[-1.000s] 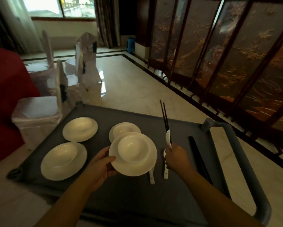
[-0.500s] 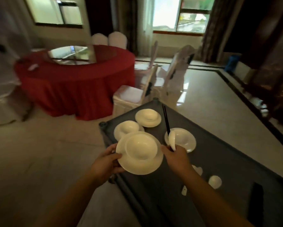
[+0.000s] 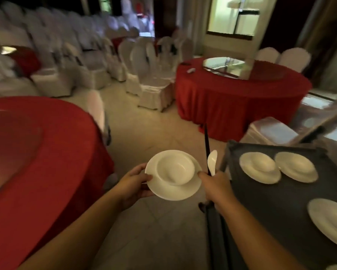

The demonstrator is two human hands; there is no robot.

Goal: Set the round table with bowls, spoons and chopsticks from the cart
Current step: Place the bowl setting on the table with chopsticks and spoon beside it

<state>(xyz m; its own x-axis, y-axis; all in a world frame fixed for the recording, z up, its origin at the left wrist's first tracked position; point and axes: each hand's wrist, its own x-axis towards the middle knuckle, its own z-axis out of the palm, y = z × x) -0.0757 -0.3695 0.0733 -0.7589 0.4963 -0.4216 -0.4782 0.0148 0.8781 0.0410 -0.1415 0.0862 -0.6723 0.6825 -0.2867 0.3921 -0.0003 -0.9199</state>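
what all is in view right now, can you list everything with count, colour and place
wide-rimmed ceramic bowl in hand: 1, white, held over the floor at centre
wide-rimmed ceramic bowls on cart: at least 3, white, on the cart top at right
ceramic soup spoon: 1, white, in right hand
chopsticks: 1 pair, black, in right hand
service cart: 1, dark grey, right
round tables with cloth: 2 clearly, red, near left and far right
covered chairs: many, white, background
left hand: grips bowl rim
right hand: holds spoon and chopsticks

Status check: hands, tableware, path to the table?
Left hand holds bowl. Right hand holds spoon and chopsticks. Red table left, nothing between.
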